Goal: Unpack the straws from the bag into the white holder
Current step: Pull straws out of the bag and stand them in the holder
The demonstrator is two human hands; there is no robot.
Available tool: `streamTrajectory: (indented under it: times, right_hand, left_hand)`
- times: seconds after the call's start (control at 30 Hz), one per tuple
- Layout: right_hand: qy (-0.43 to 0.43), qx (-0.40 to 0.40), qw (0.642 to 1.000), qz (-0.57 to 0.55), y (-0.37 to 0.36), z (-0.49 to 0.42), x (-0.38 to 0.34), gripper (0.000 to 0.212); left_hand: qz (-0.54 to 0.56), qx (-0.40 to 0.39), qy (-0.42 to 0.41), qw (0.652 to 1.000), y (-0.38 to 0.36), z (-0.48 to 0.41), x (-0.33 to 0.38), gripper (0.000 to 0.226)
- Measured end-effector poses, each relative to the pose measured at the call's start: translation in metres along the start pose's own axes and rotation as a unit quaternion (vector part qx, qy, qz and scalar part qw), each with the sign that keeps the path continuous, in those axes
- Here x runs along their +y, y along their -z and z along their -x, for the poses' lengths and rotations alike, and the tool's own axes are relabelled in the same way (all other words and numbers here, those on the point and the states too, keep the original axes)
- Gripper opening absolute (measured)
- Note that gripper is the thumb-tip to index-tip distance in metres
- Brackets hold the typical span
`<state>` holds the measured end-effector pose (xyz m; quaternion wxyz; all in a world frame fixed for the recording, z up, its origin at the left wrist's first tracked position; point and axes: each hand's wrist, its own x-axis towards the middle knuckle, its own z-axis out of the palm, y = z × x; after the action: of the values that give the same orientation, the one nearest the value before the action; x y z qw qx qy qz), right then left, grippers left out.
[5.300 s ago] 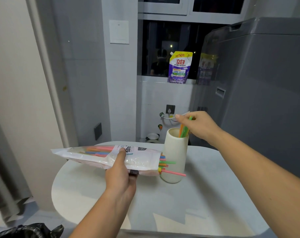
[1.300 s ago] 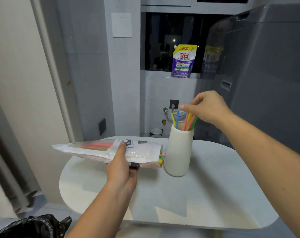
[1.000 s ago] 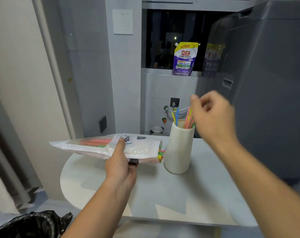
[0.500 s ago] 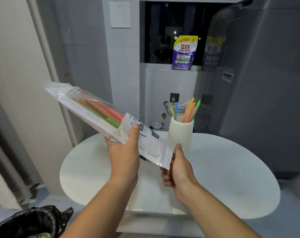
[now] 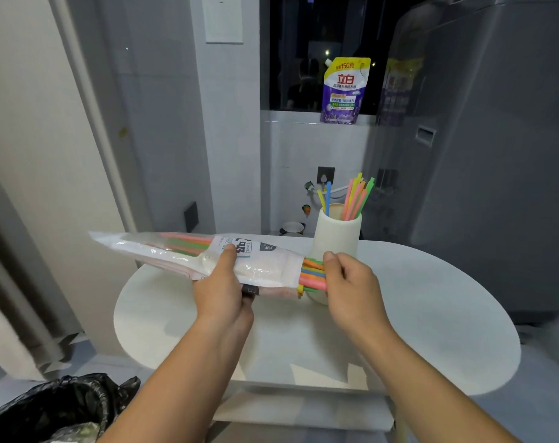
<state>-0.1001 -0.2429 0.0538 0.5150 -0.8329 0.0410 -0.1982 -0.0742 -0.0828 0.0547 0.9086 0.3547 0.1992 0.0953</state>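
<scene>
Left hand [image 5: 222, 290] grips the straw bag [image 5: 207, 255] held level above the white table [image 5: 431, 314]. Right hand [image 5: 351, 286] pinches the coloured straw ends [image 5: 313, 275] protruding from its mouth, just before the white holder [image 5: 337, 235] with upright straws [image 5: 354, 196].

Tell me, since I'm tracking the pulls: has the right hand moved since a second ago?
Yes. The right hand dropped from above the white holder to the bag's mouth.

so the holder [image 5: 335, 238] sits on the table [image 5: 431, 314] at 12 o'clock, straws [image 5: 354, 199] in it; bag [image 5: 207, 254] at 9 o'clock, bin [image 5: 57, 407] at 7.
</scene>
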Motion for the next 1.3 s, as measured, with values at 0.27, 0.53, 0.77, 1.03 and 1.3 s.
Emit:
streamTrajectory:
  times: [0.27,0.53,0.77,1.03,1.3]
  right_hand:
    - [0.074,0.042,0.994,0.065,0.015,-0.005,0.004,0.044]
    - [0.007,0.06,0.997,-0.042,0.016,-0.01,0.006,0.046]
    - [-0.037,0.019,0.995,-0.09,0.017,-0.008,0.001,0.034]
    - [-0.092,0.028,0.957,-0.274,0.026,-0.014,-0.001,0.028]
    - [-0.088,-0.055,0.923,-0.371,0.027,-0.013,-0.007,0.006]
  left_hand:
    - [0.025,0.028,0.016,0.999,0.001,-0.007,0.001,0.042]
    - [0.032,0.055,0.017,0.998,0.001,-0.008,0.003,0.042]
    - [0.033,0.068,0.023,0.997,0.003,-0.009,0.003,0.045]
    - [0.038,0.068,0.027,0.997,0.004,-0.012,0.003,0.044]
    - [0.035,0.061,0.038,0.997,0.002,-0.009,0.001,0.041]
